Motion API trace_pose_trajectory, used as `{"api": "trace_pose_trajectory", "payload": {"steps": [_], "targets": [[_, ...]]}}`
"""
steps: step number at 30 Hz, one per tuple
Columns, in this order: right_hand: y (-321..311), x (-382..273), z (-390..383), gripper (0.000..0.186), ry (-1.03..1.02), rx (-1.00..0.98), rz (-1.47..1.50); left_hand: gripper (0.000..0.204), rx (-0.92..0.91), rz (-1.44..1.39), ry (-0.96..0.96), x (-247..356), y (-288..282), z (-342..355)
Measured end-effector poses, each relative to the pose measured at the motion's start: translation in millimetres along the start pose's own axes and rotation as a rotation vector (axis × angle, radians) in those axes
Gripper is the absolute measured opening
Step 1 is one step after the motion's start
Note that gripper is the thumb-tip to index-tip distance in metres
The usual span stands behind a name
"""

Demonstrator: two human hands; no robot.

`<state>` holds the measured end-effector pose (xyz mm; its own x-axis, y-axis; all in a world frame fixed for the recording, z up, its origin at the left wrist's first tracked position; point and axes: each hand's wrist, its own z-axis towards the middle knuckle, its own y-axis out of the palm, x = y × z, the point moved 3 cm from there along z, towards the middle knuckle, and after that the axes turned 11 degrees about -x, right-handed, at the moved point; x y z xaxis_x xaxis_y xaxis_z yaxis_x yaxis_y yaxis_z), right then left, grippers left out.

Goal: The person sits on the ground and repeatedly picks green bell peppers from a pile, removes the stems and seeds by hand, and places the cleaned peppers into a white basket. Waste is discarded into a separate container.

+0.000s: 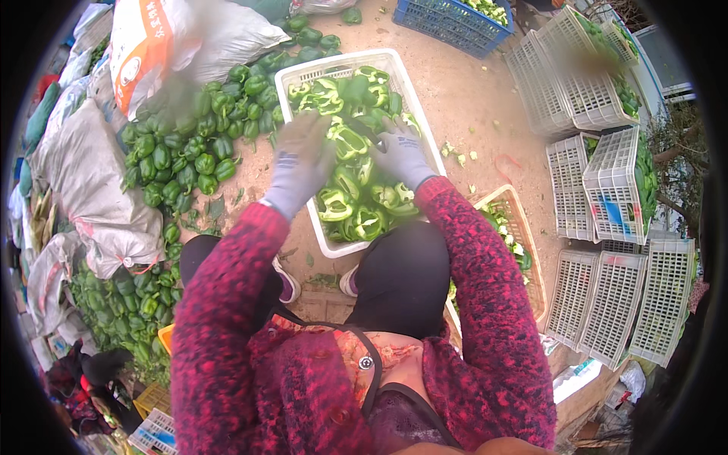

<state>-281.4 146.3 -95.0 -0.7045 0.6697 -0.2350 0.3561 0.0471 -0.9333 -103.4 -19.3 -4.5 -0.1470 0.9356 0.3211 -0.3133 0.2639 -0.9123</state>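
A white plastic crate (418,98) full of cut green bell peppers (350,189) lies in front of me, between and beyond my knees. My left hand (297,158), in a grey glove, reaches over its left side; the fingers are stretched out and blurred, with nothing visible in them. Over the right part of the peppers is my right hand (403,154), gloved the same way, its fingers apart and pointing into the crate. A dark shape beside its thumb is too unclear to name. Both hands are nearest to the halved peppers in the middle.
Whole green peppers (205,144) lie heaped at the left beside white sacks (102,174). A blue crate (447,29) stands at the far side. A tan basket (531,258) with pepper scraps is by my right arm. Stacked pale crates (599,303) line the right.
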Motion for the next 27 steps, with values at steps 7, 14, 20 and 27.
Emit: {"api": "trace_pose_trajectory", "payload": {"steps": [7, 14, 20, 27], "targets": [[65, 52, -49, 0.038, 0.12, 0.029, 0.275, 0.071, -0.49, -0.043, -0.215, 55, 160, -41], [83, 58, -52, 0.033, 0.111, 0.181, 0.29, 0.076, -0.433, 0.09, -0.102, 43, 218, -43], [104, 76, -28, 0.037, 0.093, 0.163, 0.352, 0.07, -0.349, 0.147, -0.072, 21, 251, -44], [68, 79, -62, 0.033, 0.049, 0.105, 0.763, 0.057, -0.397, -0.257, -0.059, 11, 197, -27]]}}
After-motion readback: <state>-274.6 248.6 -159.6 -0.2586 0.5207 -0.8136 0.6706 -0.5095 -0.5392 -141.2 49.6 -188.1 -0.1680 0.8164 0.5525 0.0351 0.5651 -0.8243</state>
